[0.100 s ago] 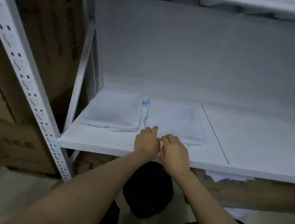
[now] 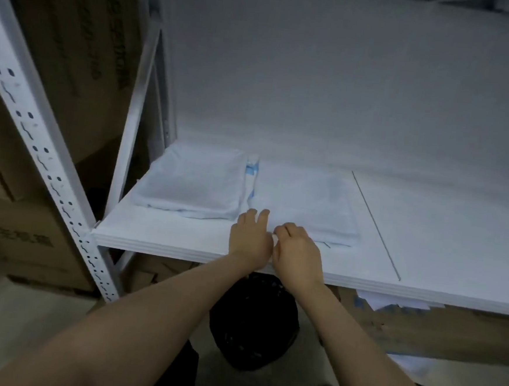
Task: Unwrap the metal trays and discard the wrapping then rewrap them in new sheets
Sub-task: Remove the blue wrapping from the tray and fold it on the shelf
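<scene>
Two flat bundles wrapped in pale blue sheets are lying side by side on the white shelf [image 2: 426, 237], edges touching; the left bundle [image 2: 191, 181] is sitting by the shelf's left end, slightly rumpled. The right bundle [image 2: 304, 199] is lying smoother; a blue tape strip [image 2: 251, 169] is showing at its far left corner.

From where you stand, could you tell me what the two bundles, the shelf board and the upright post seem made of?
The left bundle and right bundle: soft pale-blue wrap, probably nonwoven fabric or crepe paper, matte, creased; contents hidden. The shelf board: smooth white panel, layered front edge, likely laminated wood. The upright post: white-painted perforated metal, apparently steel.
</scene>
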